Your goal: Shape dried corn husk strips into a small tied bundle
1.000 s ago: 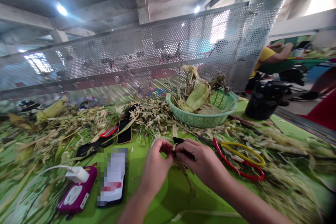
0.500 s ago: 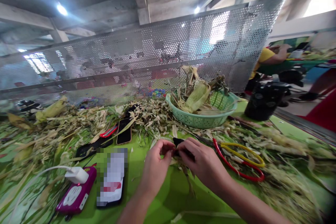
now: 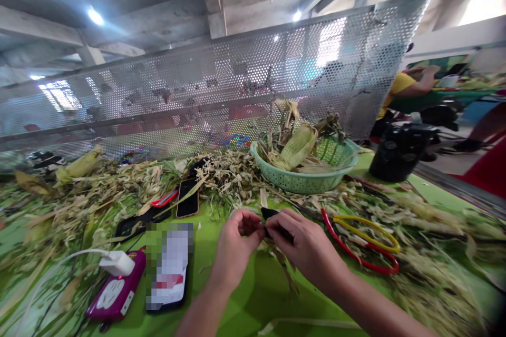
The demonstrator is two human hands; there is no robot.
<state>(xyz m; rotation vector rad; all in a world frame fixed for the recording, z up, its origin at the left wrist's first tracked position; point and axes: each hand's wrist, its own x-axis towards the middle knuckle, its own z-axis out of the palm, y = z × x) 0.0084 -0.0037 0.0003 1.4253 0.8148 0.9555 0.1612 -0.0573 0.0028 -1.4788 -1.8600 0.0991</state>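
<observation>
My left hand [image 3: 240, 239] and my right hand [image 3: 302, 237] meet over the green tabletop. My right hand is closed on a small black piece [image 3: 269, 212], whose tip pokes out above the fingers. A pale husk strip [image 3: 263, 198] stands up behind it, and dry husk ends [image 3: 290, 274] hang below the right fingers. Curled and pinched close to the black piece, my left fingertips hide whatever is in them. Just right of my right hand lie scissors with red and yellow handles [image 3: 366, 239], blades partly under husk scraps.
A green plastic basket [image 3: 300, 181] holds corn husks. Husk scraps [image 3: 233, 168] spread across the table. Left are a lit phone [image 3: 172, 268], a dark phone [image 3: 187, 197], a red cutter [image 3: 164, 197] and a purple power bank [image 3: 118, 295]. A black container [image 3: 399, 152] stands right; a perforated metal panel [image 3: 190, 100] rises behind.
My left fingers have shifted slightly and curled differently beside the black piece. My right hand keeps its hold nearly in place.
</observation>
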